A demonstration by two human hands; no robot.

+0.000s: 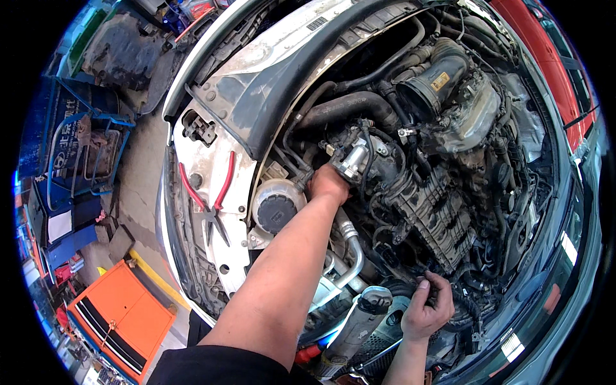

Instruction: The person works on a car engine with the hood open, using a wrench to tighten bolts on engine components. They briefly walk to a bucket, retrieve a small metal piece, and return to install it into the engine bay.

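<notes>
- Black sleeve (pixel 224 367) on the left arm; left hand (pixel 328 184) is sunk between hoses and metal in the engine bay, toward its left edge. Fingers hidden, can't tell spread or grip.
- Right hand (pixel 428 307) near the bay's lower edge: fingers curled, narrow; can't tell if it's gripping anything.
- Silver metal fitting (pixel 354 159) just beside the left hand, on its right.
- Translucent tank (pixel 277 210) with black cap, left of the left forearm.
- Ribbed black engine part (pixel 439 221) between right hand and the bay's upper half.
- Grey long-bodied object (pixel 356 327) tilted at the bay's lower edge, left of the right hand.
- Red-handled pliers (pixel 210 213) lie handles apart on the white body panel (pixel 226 263), along the bay's left edge.
- Farther out: orange cabinet (pixel 119 305) on the floor; red car (pixel 538 56) past the bay's upper right corner.
</notes>
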